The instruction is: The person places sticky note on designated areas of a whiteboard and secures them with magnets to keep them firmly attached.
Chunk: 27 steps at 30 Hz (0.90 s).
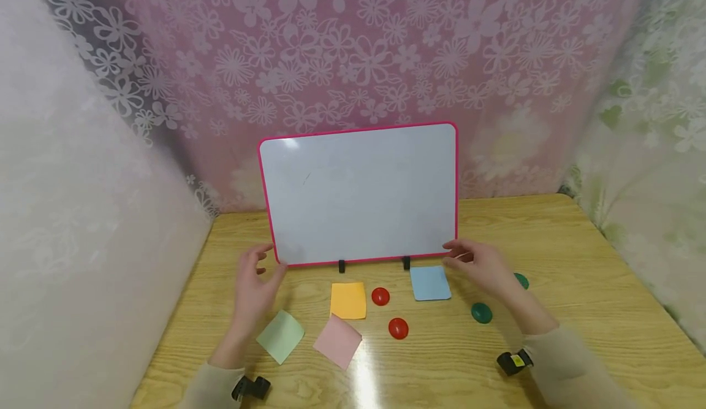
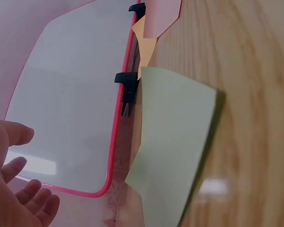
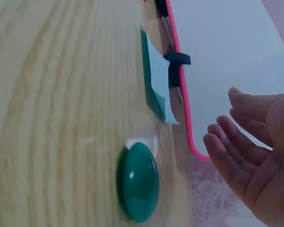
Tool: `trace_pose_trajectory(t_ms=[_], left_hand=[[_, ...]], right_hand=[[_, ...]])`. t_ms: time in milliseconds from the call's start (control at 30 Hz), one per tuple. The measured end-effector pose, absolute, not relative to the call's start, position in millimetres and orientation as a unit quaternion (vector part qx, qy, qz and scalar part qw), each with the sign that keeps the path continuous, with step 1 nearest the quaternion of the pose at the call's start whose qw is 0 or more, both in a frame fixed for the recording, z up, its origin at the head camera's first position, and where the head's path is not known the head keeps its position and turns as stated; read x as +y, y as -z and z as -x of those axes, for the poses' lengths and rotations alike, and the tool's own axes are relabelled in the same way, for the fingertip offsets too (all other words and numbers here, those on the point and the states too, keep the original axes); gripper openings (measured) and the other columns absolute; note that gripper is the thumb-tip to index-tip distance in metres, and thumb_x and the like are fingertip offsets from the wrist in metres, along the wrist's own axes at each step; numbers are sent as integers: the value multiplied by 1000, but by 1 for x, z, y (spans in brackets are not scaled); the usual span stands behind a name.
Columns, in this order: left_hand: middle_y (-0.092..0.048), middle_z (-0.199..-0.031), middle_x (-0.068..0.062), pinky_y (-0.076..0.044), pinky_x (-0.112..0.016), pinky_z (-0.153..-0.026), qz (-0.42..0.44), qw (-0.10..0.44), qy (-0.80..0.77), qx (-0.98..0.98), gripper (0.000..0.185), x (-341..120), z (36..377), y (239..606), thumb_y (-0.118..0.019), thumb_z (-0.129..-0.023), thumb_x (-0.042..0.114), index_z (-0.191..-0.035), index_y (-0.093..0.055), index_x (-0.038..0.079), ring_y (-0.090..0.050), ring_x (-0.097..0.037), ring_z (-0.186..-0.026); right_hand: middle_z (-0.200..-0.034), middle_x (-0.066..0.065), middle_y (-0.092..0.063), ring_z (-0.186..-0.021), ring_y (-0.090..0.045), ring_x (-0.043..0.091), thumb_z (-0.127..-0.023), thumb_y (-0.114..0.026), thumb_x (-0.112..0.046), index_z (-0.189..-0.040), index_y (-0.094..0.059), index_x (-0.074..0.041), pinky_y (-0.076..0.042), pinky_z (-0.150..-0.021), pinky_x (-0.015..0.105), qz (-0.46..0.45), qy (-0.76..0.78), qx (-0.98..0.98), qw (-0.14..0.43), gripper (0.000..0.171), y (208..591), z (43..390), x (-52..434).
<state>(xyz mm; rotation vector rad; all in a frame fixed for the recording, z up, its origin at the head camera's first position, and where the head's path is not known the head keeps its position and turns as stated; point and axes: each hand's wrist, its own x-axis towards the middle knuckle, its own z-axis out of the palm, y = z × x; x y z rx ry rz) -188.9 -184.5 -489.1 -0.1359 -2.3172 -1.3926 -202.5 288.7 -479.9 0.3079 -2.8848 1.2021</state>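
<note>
A whiteboard (image 1: 364,194) with a pink frame stands tilted back at the far part of the table, on black clip feet (image 2: 128,82). My left hand (image 1: 255,283) is beside its lower left corner, fingers loosely bent and thumb near the frame. My right hand (image 1: 482,268) is at the lower right corner in the same way, holding nothing. In both wrist views the fingers look spread; whether any fingertip touches the frame I cannot tell. Nearest the left hand lies a green sticky note (image 1: 281,336); a blue sticky note (image 1: 430,283) lies close to the right hand.
An orange note (image 1: 348,300) and a pink note (image 1: 338,341) lie mid-table. Two red magnets (image 1: 380,296) sit right of them. One green magnet (image 1: 482,313) lies below the right hand, another (image 1: 521,281) partly behind the wrist. Flowered curtain (image 1: 358,47) hangs behind the board.
</note>
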Motion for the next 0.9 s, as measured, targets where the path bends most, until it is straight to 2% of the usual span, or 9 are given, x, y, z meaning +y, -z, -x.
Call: trace_pose_trajectory(t_ms=[167,267,367,567,667,767,900], left_hand=[[-68,-122,-10,-52,-48,-84,129,197,463,-855,37,-175,178,488,-84,-90,1,-125,-72,4,-59,-37,-110],[-72,-119,-4,-56,-45,-80,177,162,447,-862,32,-169,173,487,-84,-92,3,-122,-74,12,-64,-32,-105],[-74,-120,-4,-58,-43,-80,216,117,440,-864,30,-163,169,486,-82,-95,6,-122,-75,16,-66,-30,-103],[-75,-120,-7,-56,-37,-80,259,15,425,-867,27,-152,163,489,-82,-96,10,-123,-76,11,-67,-28,-103],[-75,-120,-5,-55,-38,-80,276,-20,411,-869,27,-147,162,491,-82,-96,11,-123,-76,8,-66,-27,-104],[-74,-118,-3,-56,-39,-85,295,-33,386,-873,27,-143,162,495,-83,-95,11,-121,-77,9,-65,-25,-105],[-72,-114,-1,-56,-39,-93,324,-20,338,-883,26,-138,162,499,-85,-92,10,-117,-78,9,-64,-21,-106]], right_hand=[[-109,-1,-76,-98,-72,19,-101,-79,-26,-129,-74,-7,-60,-83,37,-167,-355,-920,-24,35,482,198,273],[-111,-1,-76,-96,-71,14,-99,-81,-25,-127,-75,-7,-61,-83,36,-220,-336,-915,-36,34,483,196,264],[-110,-3,-76,-95,-70,12,-97,-82,-24,-126,-75,-8,-61,-83,35,-267,-330,-904,-53,33,485,194,256],[-105,-4,-75,-92,-70,11,-94,-86,-22,-122,-77,-9,-61,-80,30,-329,-323,-884,-78,33,489,186,240],[-106,-5,-74,-93,-68,11,-93,-86,-20,-121,-77,-10,-60,-82,31,-343,-310,-882,-93,31,488,181,233],[-108,-7,-73,-95,-66,11,-92,-87,-19,-120,-78,-12,-59,-85,34,-348,-299,-882,-110,30,486,176,226],[-112,-12,-73,-96,-63,6,-91,-88,-25,-120,-79,-16,-58,-87,34,-350,-272,-888,-120,32,488,171,218]])
